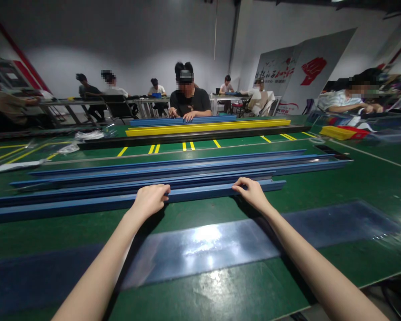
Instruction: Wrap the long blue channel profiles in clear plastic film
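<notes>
A long blue plastic channel strip lies across the green table, nearest to me in a group of similar strips. My left hand is closed on its near edge left of centre, fingers curled over the top. Farther right, my right hand pinches the same strip near its right end, thumb and fingers together. Just behind it lie more blue channel strips, side by side and roughly parallel. Under my forearms a long clear plastic sheet lies flat, reflecting the lamps.
A black strip and a yellow strip lie farther back. Across the table a person handles blue strips. A dark phone-like slab, yellow bin and crumpled clear plastic lie around. Other people sit behind.
</notes>
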